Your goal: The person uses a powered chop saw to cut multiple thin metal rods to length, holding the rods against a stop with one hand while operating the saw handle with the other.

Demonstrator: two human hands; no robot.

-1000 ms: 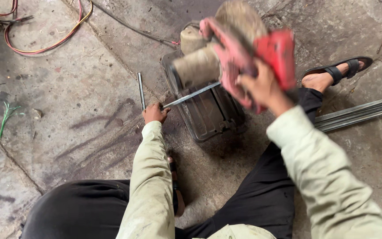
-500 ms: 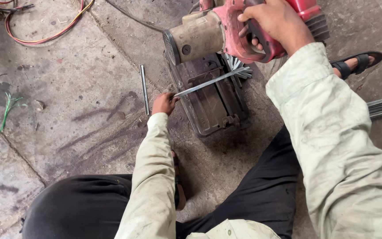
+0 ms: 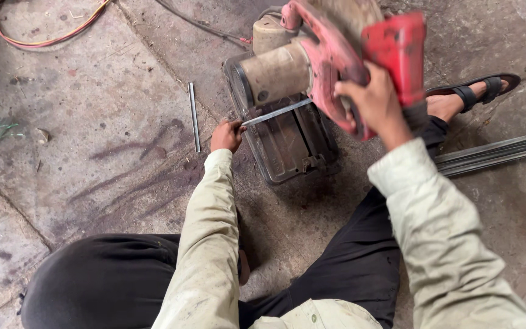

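The thin metal bar (image 3: 275, 113) you are feeding lies flat across the dark base (image 3: 287, 149) of the red chop saw (image 3: 330, 61), one end under the raised saw head, the other end pinched in your left hand (image 3: 226, 135), whose fingers are closed around it just off the base's left edge. Your right hand (image 3: 372, 103) is clenched on the saw's handle, holding the head lifted clear of the bar. To cut cleanly, I would press the bar flat down against the base and hard back against its rear stop so it cannot roll or jump, and keep your left fingers where they are, well to the side of the blade line. Bring the head down in 1 steady stroke; a thin bar will likely chatter if you jab at it. 1 short cut piece (image 3: 194, 116) lies on the concrete floor (image 3: 92, 122) just left of your hand, apart from the saw. Your sandalled foot (image 3: 458, 100) rests near the machine on the right, beside long steel strips (image 3: 494, 152); mind the power cable (image 3: 208, 27) trailing behind.
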